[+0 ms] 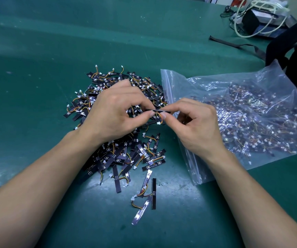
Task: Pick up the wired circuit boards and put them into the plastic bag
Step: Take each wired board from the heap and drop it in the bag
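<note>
A heap of narrow black circuit boards (124, 154) with orange-yellow wires and white plugs lies on the green table. Above it, my left hand (113, 111) and my right hand (196, 126) both pinch one wired board (159, 111) by its two ends, edge-on, its wire and white plug dangling below. The clear zip plastic bag (242, 97) lies flat just right of the heap, holding many boards; its zip mouth faces the heap under my right hand.
Several stray boards (148, 192) lie near the front of the green mat (36, 86). A black strap (233, 44), a black box with white cables (258, 20) and a dark bag (294, 51) sit at the back right.
</note>
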`<state>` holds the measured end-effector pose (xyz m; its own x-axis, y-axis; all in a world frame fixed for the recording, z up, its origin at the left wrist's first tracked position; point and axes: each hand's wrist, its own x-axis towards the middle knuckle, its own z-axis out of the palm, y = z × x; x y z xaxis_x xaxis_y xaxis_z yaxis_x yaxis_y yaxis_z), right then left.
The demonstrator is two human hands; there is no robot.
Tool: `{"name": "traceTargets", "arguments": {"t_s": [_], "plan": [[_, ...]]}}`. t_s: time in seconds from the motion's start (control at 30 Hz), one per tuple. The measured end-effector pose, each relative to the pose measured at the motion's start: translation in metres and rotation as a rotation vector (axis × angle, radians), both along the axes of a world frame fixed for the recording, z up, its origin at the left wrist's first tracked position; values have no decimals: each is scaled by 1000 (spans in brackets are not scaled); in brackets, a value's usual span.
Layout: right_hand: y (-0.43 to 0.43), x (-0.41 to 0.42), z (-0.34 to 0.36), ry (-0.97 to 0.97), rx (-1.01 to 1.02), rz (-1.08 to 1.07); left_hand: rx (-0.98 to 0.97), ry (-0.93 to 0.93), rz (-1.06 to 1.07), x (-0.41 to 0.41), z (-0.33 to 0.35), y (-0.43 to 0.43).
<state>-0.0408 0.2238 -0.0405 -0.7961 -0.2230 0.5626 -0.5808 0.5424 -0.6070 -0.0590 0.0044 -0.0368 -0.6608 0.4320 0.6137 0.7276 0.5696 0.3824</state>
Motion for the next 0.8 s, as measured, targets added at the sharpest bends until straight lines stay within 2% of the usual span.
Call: {"name": "traceTargets", "arguments": {"t_s": [0.8], "plan": [[1, -1, 0, 3, 8, -4, 7, -27, -4, 1, 1, 0]]}}
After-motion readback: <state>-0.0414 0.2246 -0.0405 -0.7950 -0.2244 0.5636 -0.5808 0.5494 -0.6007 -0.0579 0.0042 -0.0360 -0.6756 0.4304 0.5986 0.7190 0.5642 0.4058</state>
